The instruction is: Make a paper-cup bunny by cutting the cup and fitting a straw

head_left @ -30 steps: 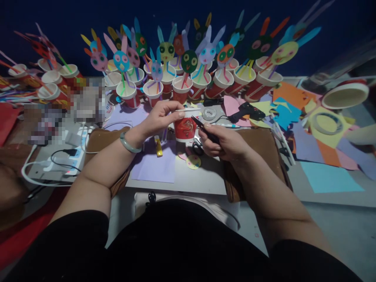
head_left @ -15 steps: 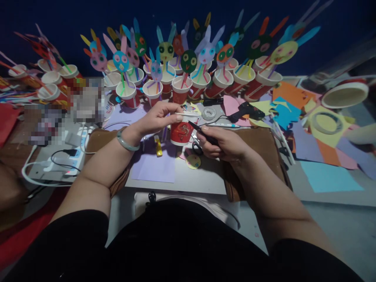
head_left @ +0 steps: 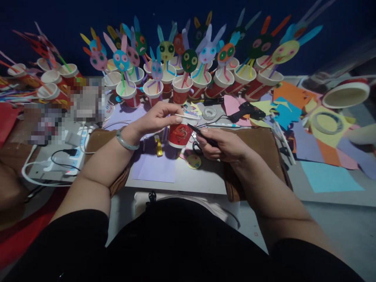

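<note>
The left hand (head_left: 158, 118) pinches the rim of a tilted red paper cup (head_left: 179, 136) over the table (head_left: 202, 182), left of the scissors (head_left: 196, 147) and nearer than the far cups (head_left: 181, 85), while the right hand (head_left: 223, 143) grips a black pointed tool (head_left: 194, 129), its tip by the cup's wall.
</note>
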`<state>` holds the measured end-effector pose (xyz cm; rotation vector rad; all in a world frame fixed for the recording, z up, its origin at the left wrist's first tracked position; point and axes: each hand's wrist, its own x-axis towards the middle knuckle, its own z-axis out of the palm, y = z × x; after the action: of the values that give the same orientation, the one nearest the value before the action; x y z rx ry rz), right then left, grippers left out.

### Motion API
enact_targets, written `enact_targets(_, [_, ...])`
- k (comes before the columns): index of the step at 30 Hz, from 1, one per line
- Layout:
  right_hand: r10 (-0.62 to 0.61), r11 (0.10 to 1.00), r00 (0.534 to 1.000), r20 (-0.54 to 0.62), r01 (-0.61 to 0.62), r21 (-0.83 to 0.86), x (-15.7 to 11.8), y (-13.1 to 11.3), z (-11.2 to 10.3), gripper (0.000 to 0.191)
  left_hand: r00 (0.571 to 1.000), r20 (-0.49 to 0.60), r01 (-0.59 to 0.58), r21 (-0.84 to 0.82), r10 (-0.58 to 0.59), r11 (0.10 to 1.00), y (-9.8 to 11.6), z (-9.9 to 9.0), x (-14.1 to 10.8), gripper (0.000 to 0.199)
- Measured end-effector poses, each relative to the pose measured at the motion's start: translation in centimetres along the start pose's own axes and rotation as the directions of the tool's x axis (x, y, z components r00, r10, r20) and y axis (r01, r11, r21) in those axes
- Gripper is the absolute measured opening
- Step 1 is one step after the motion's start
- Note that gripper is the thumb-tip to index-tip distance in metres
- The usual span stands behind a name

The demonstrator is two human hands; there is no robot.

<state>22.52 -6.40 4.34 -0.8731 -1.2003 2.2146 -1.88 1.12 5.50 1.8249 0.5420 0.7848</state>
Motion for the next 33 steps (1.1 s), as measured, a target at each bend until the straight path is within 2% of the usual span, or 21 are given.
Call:
enact_targets(12, [-0.023, 0.999, 0.999, -0.046, 0.021, -0.045, -0.05, 0.08, 0.01, 0.044, 0.998, 0.026, 0.052, -0.032, -0.051, 0.998, -0.43, -0.18, -0.04, 0.056])
enact_targets(33, [0.035, 0.999, 0.998, 0.058, -0.035, -0.009, -0.16, 0.26, -0.39, 0.042, 0.994, 0.088, 0.078, -0.067, -0.072, 0.995, -0.17, -0.01, -0.18, 0.058])
